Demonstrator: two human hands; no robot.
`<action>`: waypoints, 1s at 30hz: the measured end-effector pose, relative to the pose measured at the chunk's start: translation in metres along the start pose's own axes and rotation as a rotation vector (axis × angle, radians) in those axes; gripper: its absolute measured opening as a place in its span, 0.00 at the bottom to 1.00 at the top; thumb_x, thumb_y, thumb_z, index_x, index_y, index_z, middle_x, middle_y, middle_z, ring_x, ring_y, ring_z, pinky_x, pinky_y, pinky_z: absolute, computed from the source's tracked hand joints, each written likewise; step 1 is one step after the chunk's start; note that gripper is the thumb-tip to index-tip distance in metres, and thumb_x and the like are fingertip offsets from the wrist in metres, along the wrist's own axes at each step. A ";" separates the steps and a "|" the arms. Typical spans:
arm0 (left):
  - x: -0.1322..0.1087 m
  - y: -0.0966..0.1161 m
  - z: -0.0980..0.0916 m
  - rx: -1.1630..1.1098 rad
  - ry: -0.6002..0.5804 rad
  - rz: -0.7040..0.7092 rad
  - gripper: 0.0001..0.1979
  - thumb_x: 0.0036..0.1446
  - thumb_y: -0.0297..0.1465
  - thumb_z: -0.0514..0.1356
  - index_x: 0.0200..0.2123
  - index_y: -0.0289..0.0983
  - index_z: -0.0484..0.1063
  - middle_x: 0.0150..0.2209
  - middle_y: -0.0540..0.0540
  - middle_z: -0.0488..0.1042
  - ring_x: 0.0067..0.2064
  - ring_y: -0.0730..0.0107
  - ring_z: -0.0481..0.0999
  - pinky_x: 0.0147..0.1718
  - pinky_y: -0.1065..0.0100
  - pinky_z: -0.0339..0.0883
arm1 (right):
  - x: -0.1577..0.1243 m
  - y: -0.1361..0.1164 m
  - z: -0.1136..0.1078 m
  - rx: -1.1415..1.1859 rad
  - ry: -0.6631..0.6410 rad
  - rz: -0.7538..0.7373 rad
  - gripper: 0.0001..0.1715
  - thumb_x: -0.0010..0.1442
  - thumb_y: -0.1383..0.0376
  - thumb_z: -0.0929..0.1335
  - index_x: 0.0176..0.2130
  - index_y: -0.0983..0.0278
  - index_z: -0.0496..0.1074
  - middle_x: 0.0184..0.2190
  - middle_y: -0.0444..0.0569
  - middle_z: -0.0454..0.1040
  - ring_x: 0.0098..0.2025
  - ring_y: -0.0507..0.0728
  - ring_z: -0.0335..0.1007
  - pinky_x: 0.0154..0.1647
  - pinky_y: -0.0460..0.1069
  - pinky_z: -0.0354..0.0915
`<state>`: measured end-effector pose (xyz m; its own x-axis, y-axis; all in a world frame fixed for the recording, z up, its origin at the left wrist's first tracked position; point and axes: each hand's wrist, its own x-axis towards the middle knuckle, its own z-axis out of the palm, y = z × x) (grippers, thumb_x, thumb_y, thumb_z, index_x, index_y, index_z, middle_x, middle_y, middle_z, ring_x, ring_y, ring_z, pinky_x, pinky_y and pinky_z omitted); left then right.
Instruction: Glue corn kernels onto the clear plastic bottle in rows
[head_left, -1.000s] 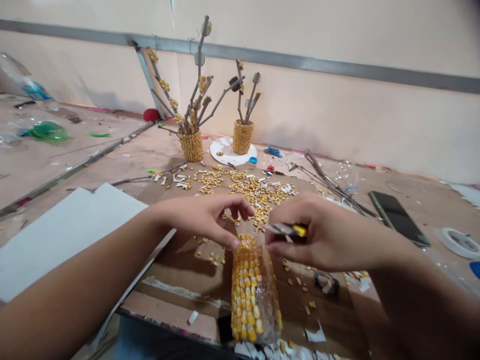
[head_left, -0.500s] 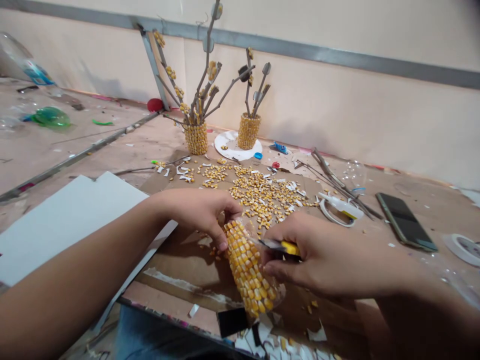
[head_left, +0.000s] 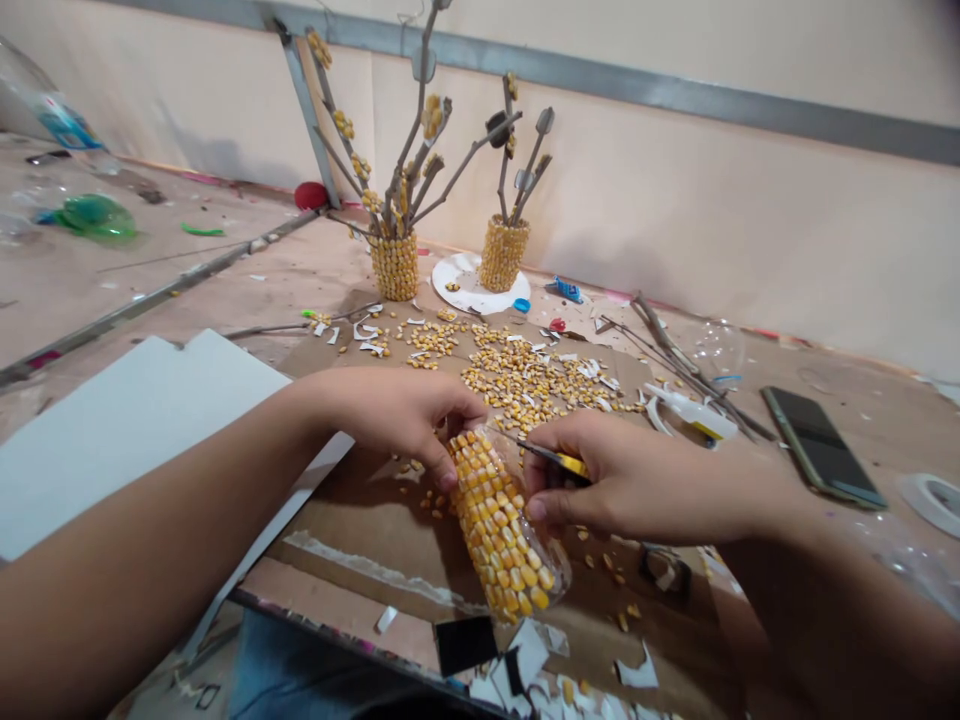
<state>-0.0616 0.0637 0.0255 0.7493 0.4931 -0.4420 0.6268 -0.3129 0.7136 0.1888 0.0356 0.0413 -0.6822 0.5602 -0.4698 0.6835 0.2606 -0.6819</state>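
A clear plastic bottle covered with glued yellow corn kernels [head_left: 501,535] lies tilted on the brown cardboard [head_left: 360,520] in front of me. My left hand [head_left: 401,412] pinches its far end with thumb and fingers. My right hand [head_left: 622,478] holds the bottle's right side and also grips a small tool with a metal tip and yellow handle [head_left: 559,461]. A heap of loose corn kernels [head_left: 525,380] lies just beyond both hands.
Two kernel-covered pots with twigs [head_left: 396,262] [head_left: 502,252] stand at the back near the wall. A dark phone [head_left: 821,445] and a tape roll [head_left: 934,497] lie to the right. A white sheet [head_left: 127,420] lies at left. Twigs [head_left: 667,345], paper scraps and a glue bottle [head_left: 690,412] are scattered about.
The bottle has tipped from pointing toward me to slanting left-to-right, and both hands have shifted with it. The camera has moved closer and a little right.
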 end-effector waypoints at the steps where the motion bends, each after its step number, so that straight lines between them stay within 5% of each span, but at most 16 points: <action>1: 0.000 0.000 0.000 -0.001 0.002 -0.002 0.13 0.51 0.27 0.73 0.40 0.37 0.78 0.37 0.52 0.82 0.39 0.64 0.78 0.35 0.70 0.64 | 0.000 0.001 0.000 0.004 -0.005 -0.006 0.08 0.61 0.61 0.73 0.35 0.62 0.73 0.32 0.44 0.77 0.35 0.55 0.73 0.36 0.48 0.64; 11: 0.001 0.001 0.001 -0.048 -0.004 0.022 0.16 0.49 0.26 0.73 0.42 0.38 0.79 0.39 0.52 0.83 0.41 0.63 0.78 0.39 0.70 0.66 | 0.009 0.006 -0.001 0.103 -0.074 -0.161 0.11 0.61 0.62 0.75 0.35 0.62 0.69 0.33 0.41 0.71 0.37 0.54 0.68 0.40 0.48 0.63; 30: 0.004 0.000 0.003 0.007 0.056 0.028 0.12 0.51 0.29 0.72 0.38 0.37 0.75 0.34 0.53 0.76 0.38 0.66 0.73 0.35 0.69 0.62 | 0.006 0.001 0.001 0.066 -0.046 -0.111 0.12 0.61 0.61 0.75 0.36 0.62 0.69 0.33 0.42 0.72 0.37 0.54 0.67 0.38 0.48 0.62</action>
<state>-0.0580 0.0635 0.0226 0.7538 0.5286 -0.3903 0.6071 -0.3329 0.7216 0.1854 0.0383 0.0374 -0.7649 0.4938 -0.4137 0.5856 0.2655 -0.7659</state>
